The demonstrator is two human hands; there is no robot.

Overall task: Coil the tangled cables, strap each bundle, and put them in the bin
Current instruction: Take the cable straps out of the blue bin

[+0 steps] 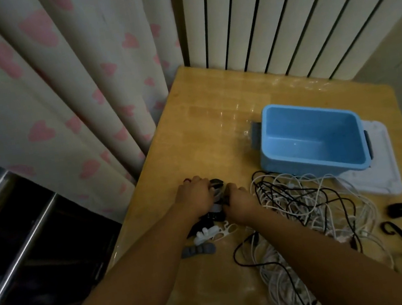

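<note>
A tangle of white and black cables (307, 203) sprawls over the wooden table (206, 130), in front of the blue bin (309, 137), which holds nothing. My left hand (195, 196) and my right hand (239, 203) meet over a small heap of straps (216, 204) to the left of the tangle. Both hands have fingers curled into the black and grey straps. Just below them lie white straps (214, 232) and a grey strap (197, 250). Two black straps (398, 208) lie apart at the right.
The bin stands partly on a white lid (382, 164). A heart-print curtain (65, 95) hangs past the table's left edge, a white radiator (277, 11) behind it. A dark cabinet with metal bars (9, 237) is lower left. The table's far left part is bare wood.
</note>
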